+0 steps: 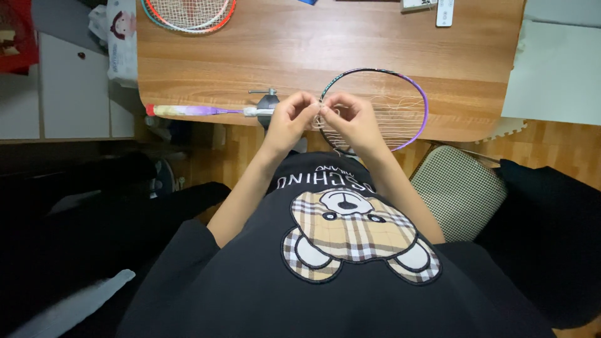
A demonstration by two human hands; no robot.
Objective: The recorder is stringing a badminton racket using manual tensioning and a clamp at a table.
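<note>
Seat: checked cushion (460, 191) at 4 o'clock, beside the person's dark shirt.
Hands: left hand (289, 120) and right hand (352, 119), fingers pinched shut on white string (325, 116).
Racket: purple racket (375, 109) on the tabletop's near edge, handle toward 9 o'clock.
Tabletop: wooden tabletop (300, 44); orange racket (191, 12) at 11 o'clock.

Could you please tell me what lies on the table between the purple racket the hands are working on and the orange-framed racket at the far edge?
In the head view, only bare wooden table separates the purple racket from the orange-framed racket.
</note>
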